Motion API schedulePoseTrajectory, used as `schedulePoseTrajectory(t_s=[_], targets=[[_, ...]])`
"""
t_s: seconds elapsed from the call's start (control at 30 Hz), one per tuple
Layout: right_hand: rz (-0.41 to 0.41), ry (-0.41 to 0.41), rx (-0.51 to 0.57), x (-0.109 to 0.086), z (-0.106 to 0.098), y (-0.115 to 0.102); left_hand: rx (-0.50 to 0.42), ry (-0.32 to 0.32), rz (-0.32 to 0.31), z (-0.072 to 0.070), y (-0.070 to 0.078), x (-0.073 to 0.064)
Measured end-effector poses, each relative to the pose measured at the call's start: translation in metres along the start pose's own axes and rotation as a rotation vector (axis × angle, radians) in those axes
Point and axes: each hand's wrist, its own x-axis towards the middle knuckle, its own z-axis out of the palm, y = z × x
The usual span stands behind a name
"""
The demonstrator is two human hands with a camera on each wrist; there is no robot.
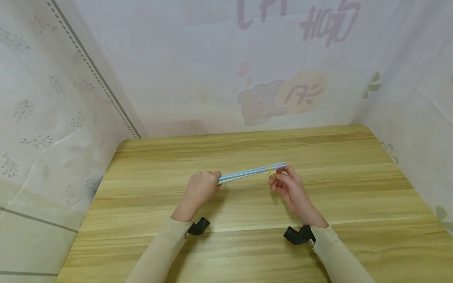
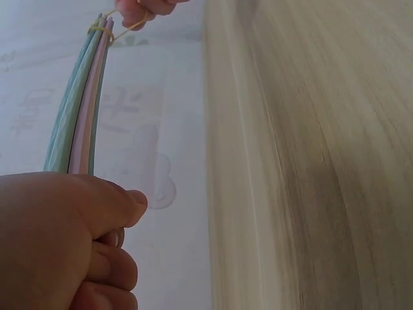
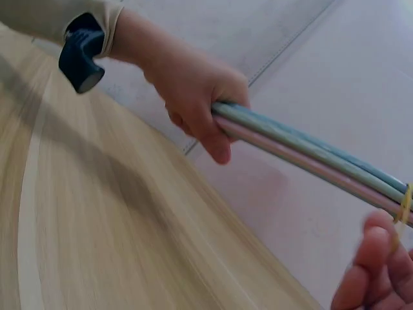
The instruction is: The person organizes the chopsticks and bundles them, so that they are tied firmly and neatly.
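Note:
A bundle of pastel chopsticks [image 1: 244, 173], in blue, green and pink, is held above the table, its thin ends toward the right. My left hand [image 1: 202, 186] grips the thicker end in a fist, the thumb [image 2: 132, 200] lying along the top of the fingers. Near the thin tips a yellow rubber band [image 1: 270, 171] goes round the bundle. My right hand [image 1: 291, 190] pinches a loop of that band; in the left wrist view the loop is stretched out from the tips toward the fingers [image 2: 145, 10]. The chopsticks' gripped ends are hidden inside the left fist.
A wood-grain table [image 1: 247, 251] spreads under both hands. Pale printed curtains [image 1: 198, 70] hang behind it and at both sides. Each wrist wears a black camera mount [image 1: 299, 235] at the sleeve cuff.

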Motion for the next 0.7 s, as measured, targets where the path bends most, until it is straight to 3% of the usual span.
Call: schedulePoseTrajectory(t_s=[0.23, 0.37, 0.53, 0.7], targets=[[0.174, 0.038, -0.325, 0.003, -0.009, 0.007, -0.010, -0.013, 0.010, 0.000, -0.003, 0.001], [0.226, 0.015, -0.466, 0.002, -0.011, 0.011, -0.027, -0.027, 0.020, 0.002, -0.004, 0.001], [0.248, -0.092, -0.565, -0.001, -0.012, 0.014, -0.038, -0.045, 0.002, 0.003, -0.005, 0.001], [0.201, -0.196, -0.579, -0.007, -0.013, 0.015, -0.054, -0.079, -0.035, 0.003, -0.006, 0.000]])
